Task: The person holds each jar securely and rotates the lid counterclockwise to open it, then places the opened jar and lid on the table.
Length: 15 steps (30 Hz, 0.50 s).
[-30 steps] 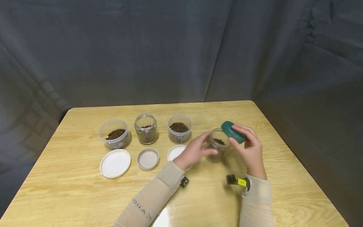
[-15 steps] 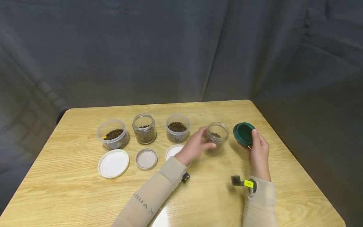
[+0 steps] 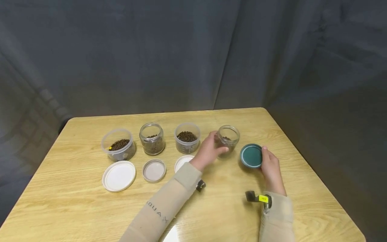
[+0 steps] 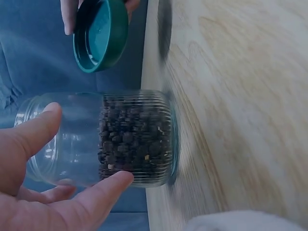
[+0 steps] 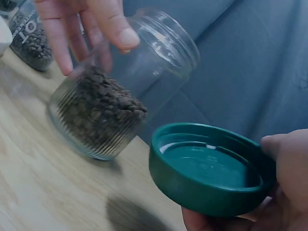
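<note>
A clear glass jar (image 3: 228, 143), partly filled with brown pellets, is upright in my left hand (image 3: 209, 151). That hand grips its side, with the thumb (image 5: 126, 38) on the near side of the glass. Its ribbed base is at or just above the table; I cannot tell whether it touches. My right hand (image 3: 271, 168) holds a green lid (image 3: 251, 156) by its edge, between the thumb and the fingers beneath. The lid's hollow inside faces up, and it hangs over the table to the right of the jar, apart from it.
To the left stand an uncovered plastic tub (image 3: 122, 153), a second glass jar (image 3: 152, 144) and another tub (image 3: 186, 145), each holding brown pellets. In front of them lie a large white lid (image 3: 119, 176), a smaller lid (image 3: 154, 170) and a white lid (image 3: 181, 162) partly behind my left wrist.
The green lid has come away from above the jar's mouth to its right and turned its inside upward. My left hand has shifted the jar farther back on the table.
</note>
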{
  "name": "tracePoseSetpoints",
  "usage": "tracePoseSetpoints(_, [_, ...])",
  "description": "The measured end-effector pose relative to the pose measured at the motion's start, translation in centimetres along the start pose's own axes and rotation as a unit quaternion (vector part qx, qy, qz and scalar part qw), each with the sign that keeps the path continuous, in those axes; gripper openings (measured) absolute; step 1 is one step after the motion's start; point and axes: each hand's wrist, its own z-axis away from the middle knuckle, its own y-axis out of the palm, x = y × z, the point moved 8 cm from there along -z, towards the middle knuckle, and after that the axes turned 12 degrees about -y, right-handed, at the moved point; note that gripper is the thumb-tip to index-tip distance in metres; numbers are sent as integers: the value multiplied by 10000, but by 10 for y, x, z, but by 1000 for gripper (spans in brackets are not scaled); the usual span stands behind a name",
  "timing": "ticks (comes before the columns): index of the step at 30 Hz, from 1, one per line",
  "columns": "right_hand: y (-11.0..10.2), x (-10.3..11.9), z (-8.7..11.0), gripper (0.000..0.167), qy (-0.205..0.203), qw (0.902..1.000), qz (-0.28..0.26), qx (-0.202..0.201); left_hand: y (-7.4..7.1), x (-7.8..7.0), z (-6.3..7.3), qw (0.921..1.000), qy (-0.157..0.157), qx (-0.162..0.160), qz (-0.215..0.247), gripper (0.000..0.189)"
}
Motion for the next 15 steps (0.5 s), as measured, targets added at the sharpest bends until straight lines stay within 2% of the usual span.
tracePoseSetpoints(4, [7, -2, 0, 78, -101, 9982, 554, 180, -1, -1, -4, 9999, 109, -85, -89, 78])
tracePoseSetpoints(10, [26, 1, -1, 71, -458, 9923, 1037, 502, 0, -2, -14, 9998, 147, -156, -29, 77])
tracePoseSetpoints(15, [37, 2, -2, 61, -663, 9882, 1297, 466, 0, -2, -19, 9995, 157, -280, -6, 76])
